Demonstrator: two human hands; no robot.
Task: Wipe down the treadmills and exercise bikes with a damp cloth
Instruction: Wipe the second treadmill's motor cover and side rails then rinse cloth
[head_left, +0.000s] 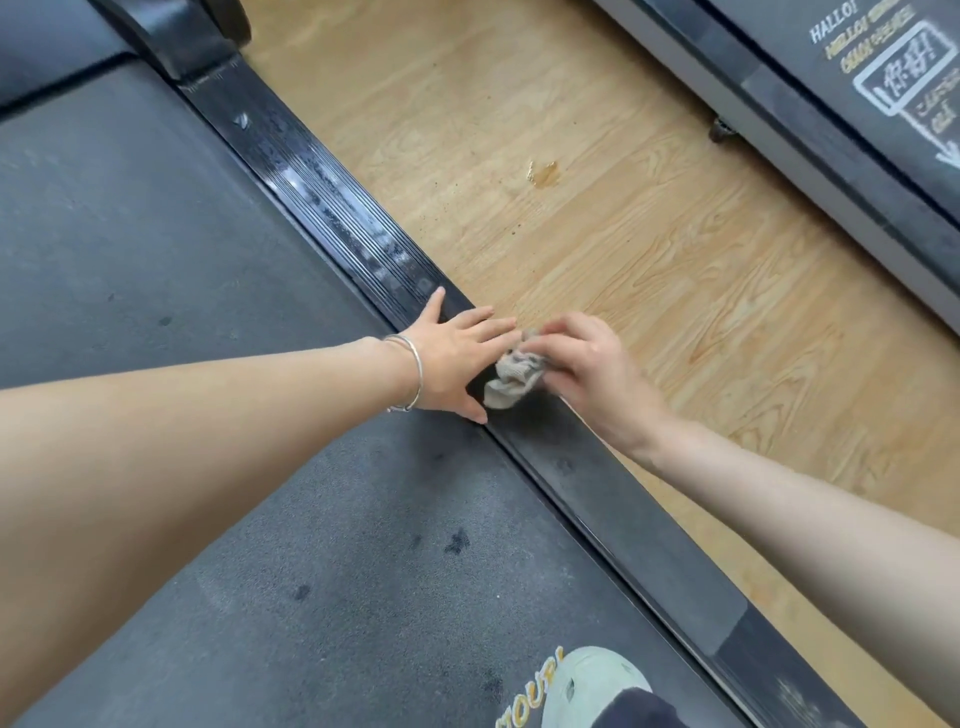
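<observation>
Here, from the head camera, the right hand (587, 369) pinches a crumpled grey cloth (511, 382) on the black side rail (337, 208) of the treadmill (156, 249). Just left of it, the left hand (452, 353) lies flat on the same rail, fingers straight and spread. A wooden floor (623, 234) lies to the right.

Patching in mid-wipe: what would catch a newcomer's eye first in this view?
At centre, the right hand grips a crumpled grey cloth on the treadmill's black side rail, and the left hand lies flat beside it. Further up the rail, wet-looking streaks shine. On the wooden floor to its right sits a small brownish stain.
</observation>
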